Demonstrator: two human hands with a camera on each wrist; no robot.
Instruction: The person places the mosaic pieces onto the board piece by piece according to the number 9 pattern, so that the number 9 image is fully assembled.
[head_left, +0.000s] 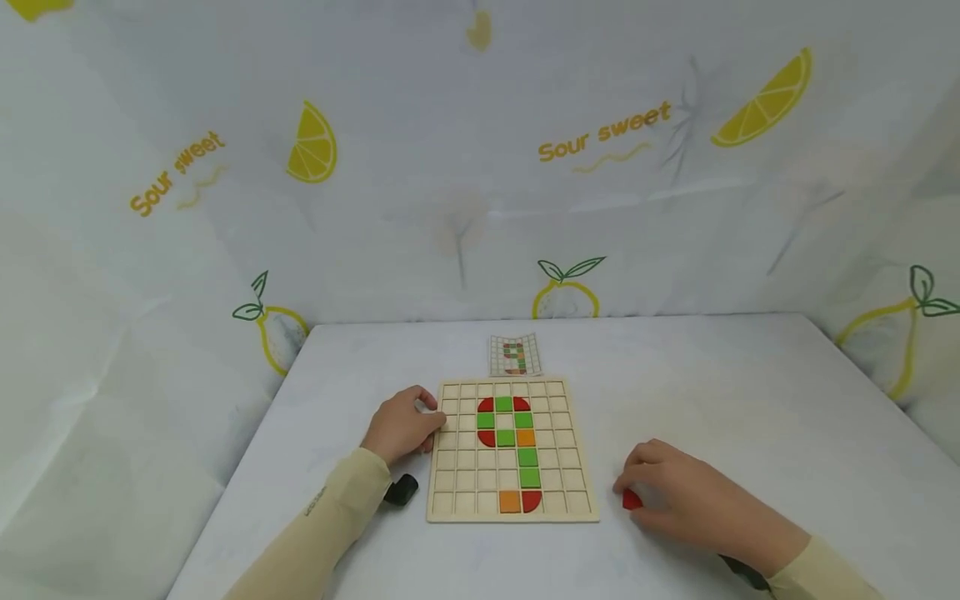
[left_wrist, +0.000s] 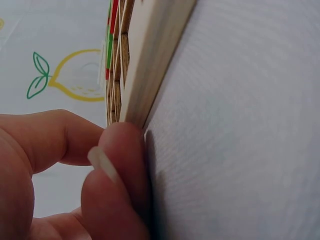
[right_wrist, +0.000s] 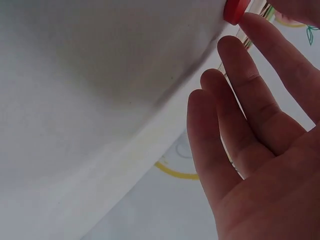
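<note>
A pale wooden grid board (head_left: 467, 481) lies on the table, with green, orange and red tiles set in several cells in the form of a 9. At its left edge, my left hand (head_left: 402, 423) holds the rim with curled fingers; a fingertip (left_wrist: 125, 150) presses the board's side (left_wrist: 155, 60) in the left wrist view. My right hand (head_left: 682, 496), to the right of the board and low over the table, pinches a red tile (head_left: 632, 499) between thumb and index finger. In the right wrist view the red tile (right_wrist: 235, 11) shows at the top, the other fingers stretched out.
Behind the board stands a small pattern card (head_left: 532, 356) printed with a grid and the same coloured 9. The white table (head_left: 360, 367) meets a lemon-printed cloth (head_left: 420, 208) at the back and sides. A black wrist device (head_left: 401, 490) shows beside the left sleeve.
</note>
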